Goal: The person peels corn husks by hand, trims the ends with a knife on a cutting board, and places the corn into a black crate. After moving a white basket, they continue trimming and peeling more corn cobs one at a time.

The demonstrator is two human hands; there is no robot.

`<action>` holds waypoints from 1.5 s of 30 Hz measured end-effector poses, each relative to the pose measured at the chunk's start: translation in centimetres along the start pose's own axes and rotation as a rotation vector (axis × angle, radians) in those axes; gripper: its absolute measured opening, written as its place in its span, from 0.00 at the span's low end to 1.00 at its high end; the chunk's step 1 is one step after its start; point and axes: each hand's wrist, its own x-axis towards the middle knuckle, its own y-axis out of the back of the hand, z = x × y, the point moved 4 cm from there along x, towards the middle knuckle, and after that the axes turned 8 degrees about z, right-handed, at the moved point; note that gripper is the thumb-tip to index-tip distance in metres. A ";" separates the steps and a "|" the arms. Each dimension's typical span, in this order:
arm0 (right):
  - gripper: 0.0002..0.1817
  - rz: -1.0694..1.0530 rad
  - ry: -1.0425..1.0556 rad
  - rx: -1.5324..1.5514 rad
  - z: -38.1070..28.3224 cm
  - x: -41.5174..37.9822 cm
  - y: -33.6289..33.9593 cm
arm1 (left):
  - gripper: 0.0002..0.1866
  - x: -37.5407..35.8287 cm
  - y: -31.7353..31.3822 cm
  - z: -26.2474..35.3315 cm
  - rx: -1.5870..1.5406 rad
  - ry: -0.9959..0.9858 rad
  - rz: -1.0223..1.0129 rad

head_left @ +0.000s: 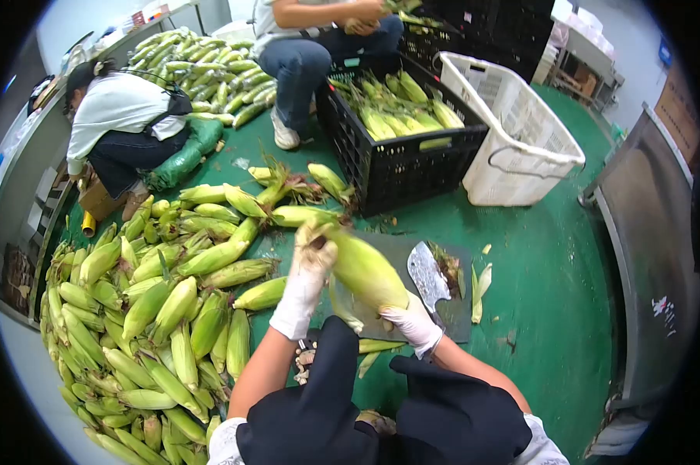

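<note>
An ear of corn [365,267], pale green in its husk, is held up between my two gloved hands. My left hand [313,256] closes around its silk end, where the fingers are slightly blurred. At the other end, my right hand [413,322] grips the base of the ear. Below lies a dark cutting board [462,329], and a cleaver [427,275] with a wide blade rests on it, just beyond my right hand. Brown silk and husk scraps [448,267] lie beside the blade. A large pile of unpeeled corn [164,310] spreads on the floor to my left.
A black crate [412,167] of corn stands ahead, with a white plastic basket [513,159] beside it. One person [311,46] sits behind the crate; another [129,116] crouches at far left near a heap of wrapped corn [218,74]. A metal cabinet [644,240] stands at right.
</note>
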 end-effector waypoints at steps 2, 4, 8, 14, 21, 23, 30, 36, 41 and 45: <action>0.22 -0.073 0.032 0.060 0.0 0.2 -1.6 | 0.44 -2.5 0.0 -1.6 -0.094 0.144 -0.207; 0.27 -0.152 0.098 -0.171 -1.8 0.2 -3.8 | 0.48 -5.3 -1.3 -2.0 0.047 0.083 -0.209; 0.25 -0.004 0.280 -0.715 -6.0 -1.4 -5.5 | 0.41 -5.5 0.2 -0.4 0.040 0.161 -0.081; 0.08 0.306 0.537 -0.383 -14.8 -1.2 -6.1 | 0.42 -7.4 0.8 0.6 0.051 0.017 -0.162; 0.04 0.401 0.494 -0.165 -12.1 -0.4 -4.6 | 0.45 -6.9 1.9 -1.3 0.008 0.086 0.027; 0.04 0.351 0.561 -0.289 -11.3 1.1 -5.2 | 0.44 -6.1 2.9 -1.9 0.013 0.055 0.092; 0.21 0.202 0.261 -0.727 -7.7 8.5 -4.7 | 0.47 -5.5 4.2 -6.1 0.373 -0.113 0.155; 0.14 0.097 -0.175 -0.353 -1.9 11.4 -1.9 | 0.45 -5.1 5.2 -10.4 0.366 -0.053 0.218; 0.11 0.242 -0.054 0.112 -0.8 10.0 -1.6 | 0.48 -4.5 4.0 -10.7 0.246 0.125 0.135; 0.11 0.237 -0.007 0.032 -2.5 8.0 -1.5 | 0.45 -2.7 2.1 -7.4 0.540 -0.104 -0.123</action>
